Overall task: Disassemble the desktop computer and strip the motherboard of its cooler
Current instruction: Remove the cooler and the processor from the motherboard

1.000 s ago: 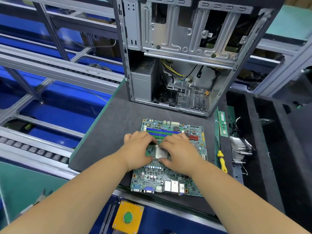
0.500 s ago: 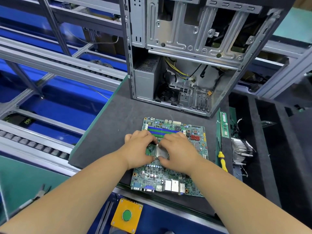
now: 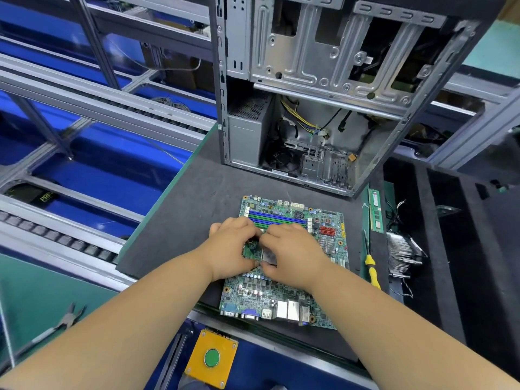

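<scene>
At the far left a pair of pliers (image 3: 67, 319) lies on the green bench, well apart from the work. The grey mat (image 3: 191, 209) has bare room along its left edge, between that edge and the circuit board (image 3: 281, 294), and more bare mat between the board and the open computer case (image 3: 323, 94) standing at the back. The board lies flat on the mat with its long axis running away from the person; its port row faces the near edge and just reaches the mat's front lip, and its blue and green memory slots lie crosswise at the far end. The left hand (image 3: 233, 249) rests on the board's middle with fingers curled down at the left side of the metal chip (image 3: 268, 254); whether they pinch anything cannot be told. The right hand (image 3: 295, 254) covers the chip's right side, fingers bent over it, grip likewise unclear. Below the mat's front edge sits a yellow box with a green button (image 3: 211, 358). Right of the board a yellow-handled screwdriver (image 3: 371, 266) lies near the mat's right edge, beside a memory stick (image 3: 376, 211) and a finned cooler (image 3: 402, 257).
</scene>
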